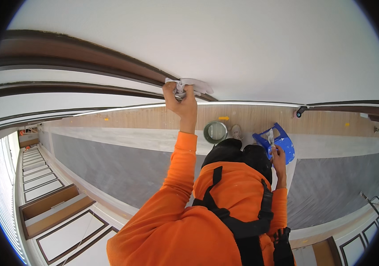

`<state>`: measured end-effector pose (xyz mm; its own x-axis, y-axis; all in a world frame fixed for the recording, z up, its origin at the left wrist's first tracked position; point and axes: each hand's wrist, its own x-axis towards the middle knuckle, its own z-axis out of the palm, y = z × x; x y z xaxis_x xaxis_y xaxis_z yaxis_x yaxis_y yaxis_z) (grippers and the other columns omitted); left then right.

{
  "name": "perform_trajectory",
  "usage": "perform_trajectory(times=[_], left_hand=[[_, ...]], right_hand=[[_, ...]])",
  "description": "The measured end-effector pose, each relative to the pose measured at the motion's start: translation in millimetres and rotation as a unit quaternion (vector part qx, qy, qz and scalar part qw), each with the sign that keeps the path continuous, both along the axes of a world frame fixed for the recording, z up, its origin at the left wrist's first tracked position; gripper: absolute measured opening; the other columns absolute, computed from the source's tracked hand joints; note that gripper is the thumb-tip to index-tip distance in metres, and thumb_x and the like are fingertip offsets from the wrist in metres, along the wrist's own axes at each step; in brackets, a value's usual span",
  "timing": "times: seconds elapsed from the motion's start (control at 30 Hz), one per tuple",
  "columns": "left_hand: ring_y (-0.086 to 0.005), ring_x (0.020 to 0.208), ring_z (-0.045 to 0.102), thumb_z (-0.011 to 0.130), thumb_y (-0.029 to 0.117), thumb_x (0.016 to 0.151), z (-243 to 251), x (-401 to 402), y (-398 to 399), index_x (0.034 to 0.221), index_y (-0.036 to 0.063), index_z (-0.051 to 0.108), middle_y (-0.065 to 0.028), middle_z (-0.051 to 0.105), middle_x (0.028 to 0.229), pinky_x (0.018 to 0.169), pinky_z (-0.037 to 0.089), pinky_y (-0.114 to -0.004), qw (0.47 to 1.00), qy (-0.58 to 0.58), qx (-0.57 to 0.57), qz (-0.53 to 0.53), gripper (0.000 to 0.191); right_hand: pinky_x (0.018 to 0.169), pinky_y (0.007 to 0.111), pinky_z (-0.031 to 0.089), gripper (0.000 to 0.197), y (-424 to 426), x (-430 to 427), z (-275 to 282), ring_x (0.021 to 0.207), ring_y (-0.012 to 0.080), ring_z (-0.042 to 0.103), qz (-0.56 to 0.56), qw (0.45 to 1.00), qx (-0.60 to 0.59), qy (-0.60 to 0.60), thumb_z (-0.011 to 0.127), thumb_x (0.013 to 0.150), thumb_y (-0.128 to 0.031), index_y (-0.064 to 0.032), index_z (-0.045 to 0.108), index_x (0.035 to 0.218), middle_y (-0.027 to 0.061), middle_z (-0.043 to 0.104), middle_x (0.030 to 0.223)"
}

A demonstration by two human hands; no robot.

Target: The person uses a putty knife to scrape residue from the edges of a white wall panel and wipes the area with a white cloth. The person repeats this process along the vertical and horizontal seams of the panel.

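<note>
My left hand [182, 103] is raised to the wall with a whitish cloth [196, 85] bunched in its fingers. The cloth lies against the end of a dark brown wall moulding [109, 56] and overlaps the pale wall [259, 50] beside it. Lower down on the right, my right hand [278, 157] grips a putty knife [270, 137] whose blade is smeared with white. Behind that knife stands a blue plastic step stool [285, 148] with white spots on it. A round green bucket [215, 132] rests on the floor by my shoe [236, 132]; its inside looks pale.
Wood-look flooring [143, 116] runs along the wall, bearing yellow arrow stickers [223, 118]. Grey floor covering [109, 159] spreads beyond a pale strip. A small dark fitting [300, 112] sits low by the wall. Panelled wall sections [73, 236] and metal-legged objects [372, 202] line the opposite side.
</note>
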<state>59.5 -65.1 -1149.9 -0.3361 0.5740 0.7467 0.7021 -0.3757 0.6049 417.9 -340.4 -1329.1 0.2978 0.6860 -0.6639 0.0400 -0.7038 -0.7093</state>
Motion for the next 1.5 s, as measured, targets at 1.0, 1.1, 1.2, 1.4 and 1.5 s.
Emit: perform_trajectory(times=[1.0,1.1,1.2,1.4,1.5], left_hand=[[-0.0052,0.072,0.063,0.074,0.001,0.099,38.4,-20.0,-13.4,0.108,-0.0029,0.072,-0.0042,0.074,0.097,0.059,0.045,-0.019,0.989,-0.142,-0.025,-0.029,0.01],[-0.0098,0.082,0.061,0.073,-0.005,0.093,45.6,-18.3,-16.8,0.106,-0.002,0.071,-0.0073,0.073,0.108,0.068,0.047,-0.025,0.979,-0.181,-0.085,-0.025,0.012],[-0.0088,0.08,0.062,0.074,-0.004,0.092,36.3,-31.6,-13.6,0.109,-0.0026,0.071,-0.0052,0.072,0.105,0.069,0.049,-0.024,0.988,-0.13,-0.057,-0.062,0.018],[-0.0086,0.088,0.063,0.08,-0.001,0.085,38.2,-29.4,-22.2,0.111,-0.0034,0.071,-0.0024,0.071,0.103,0.079,0.051,-0.024,0.983,-0.142,-0.094,-0.062,0.028],[-0.0087,0.088,0.064,0.081,-0.001,0.084,36.1,-30.3,-21.3,0.111,-0.0037,0.071,-0.003,0.071,0.104,0.079,0.051,-0.024,0.986,-0.131,-0.088,-0.06,0.029]], right_hand=[[0.066,0.035,0.05,0.033,156.9,-123.5,233.9,0.071,0.0263,0.06,0.217,0.859,0.461,-0.043,0.065,0.104,-0.018,-0.0036,0.067,0.134,0.0133,0.069,0.097],[0.065,0.036,0.049,0.037,185.4,-152.0,265.9,0.072,0.0261,0.06,0.235,0.837,0.494,0.001,0.068,0.102,-0.018,-0.0049,0.067,0.136,0.0126,0.067,0.095],[0.063,0.035,0.047,0.043,205.4,-178.6,275.2,0.07,0.0246,0.057,0.23,0.801,0.552,0.004,0.07,0.099,-0.017,-0.006,0.066,0.14,0.0109,0.064,0.091],[0.061,0.034,0.046,0.05,218.8,-204.9,261.6,0.066,0.0228,0.053,0.232,0.779,0.583,-0.002,0.071,0.096,-0.018,-0.0069,0.064,0.145,0.0086,0.061,0.088],[0.061,0.034,0.046,0.049,221.0,-208.4,256.4,0.066,0.022,0.053,0.235,0.777,0.584,-0.008,0.07,0.097,-0.019,-0.0072,0.065,0.144,0.008,0.061,0.087]])
